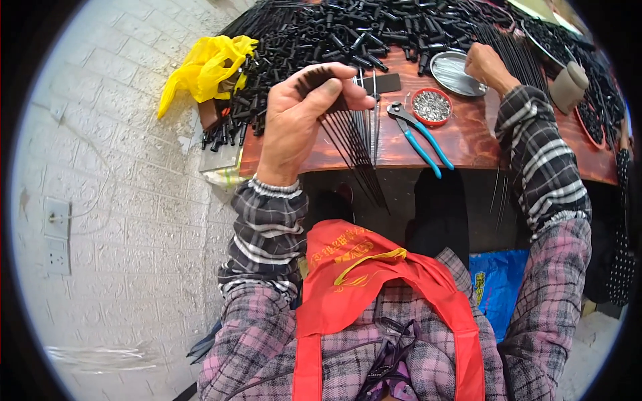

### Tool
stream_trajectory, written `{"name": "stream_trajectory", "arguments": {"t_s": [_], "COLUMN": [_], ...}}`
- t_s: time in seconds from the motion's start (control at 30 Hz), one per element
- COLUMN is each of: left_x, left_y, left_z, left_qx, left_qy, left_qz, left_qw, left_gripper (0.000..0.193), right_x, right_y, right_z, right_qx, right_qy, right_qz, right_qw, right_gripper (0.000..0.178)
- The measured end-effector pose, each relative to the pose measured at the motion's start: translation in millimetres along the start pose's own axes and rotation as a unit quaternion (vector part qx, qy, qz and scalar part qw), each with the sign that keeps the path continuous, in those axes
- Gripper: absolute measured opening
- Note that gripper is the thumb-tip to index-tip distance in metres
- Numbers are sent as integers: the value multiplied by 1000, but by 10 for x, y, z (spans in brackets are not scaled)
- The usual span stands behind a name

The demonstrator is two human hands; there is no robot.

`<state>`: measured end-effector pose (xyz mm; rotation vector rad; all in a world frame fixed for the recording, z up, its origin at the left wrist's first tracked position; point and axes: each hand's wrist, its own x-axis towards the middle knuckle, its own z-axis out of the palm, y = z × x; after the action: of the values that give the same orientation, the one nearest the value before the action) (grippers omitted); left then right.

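Observation:
My left hand (287, 127) is raised over the front edge of the table, thumb pressed against the curled fingers. In its grip is a fanned bunch of thin black rods (351, 147), their lower ends hanging past the table edge. My right hand (488, 68) is closed at the right side of a round silver tray (447, 81). Whatever its fingers hold, if anything, is hidden. Between the hands lie pliers with blue handles (417, 139) and a red dish (438, 124) of small metal pieces.
Black tubular parts (334, 33) pile across the back of the wooden table (468, 144). A yellow plastic bag (207, 70) lies at the left, near a white wall (140, 154). More black rods (511, 57), a beige bottle-like object (569, 87) and a red tray (588, 127) are at the right.

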<state>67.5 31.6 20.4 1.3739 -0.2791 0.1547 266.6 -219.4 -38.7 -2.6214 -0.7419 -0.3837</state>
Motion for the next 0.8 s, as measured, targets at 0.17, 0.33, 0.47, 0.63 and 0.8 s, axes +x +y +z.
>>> {"name": "stream_trajectory", "arguments": {"t_s": [0.17, 0.33, 0.47, 0.63, 0.8], "left_x": [87, 120, 104, 132, 106], "left_y": [-45, -74, -56, -93, -96], "left_z": [-3, 8, -5, 24, -18], "left_qx": [32, 14, 2, -1, 11], "left_qy": [-33, -22, -16, -19, -21], "left_qz": [27, 37, 34, 38, 43], "left_qw": [999, 999, 999, 999, 999], "left_gripper": [20, 17, 17, 16, 16], "right_x": [-42, -331, -449, -539, -550], "right_y": [-392, -1027, -1374, -1506, -1549], "right_z": [-370, -750, -740, -756, -736], "right_qx": [132, 313, 233, 66, 35], "right_qy": [-77, -63, 53, 117, 107], "right_qz": [134, -35, -308, -331, -316], "right_qw": [979, 947, 921, 934, 942], "right_gripper": [8, 11, 17, 28, 31]}}
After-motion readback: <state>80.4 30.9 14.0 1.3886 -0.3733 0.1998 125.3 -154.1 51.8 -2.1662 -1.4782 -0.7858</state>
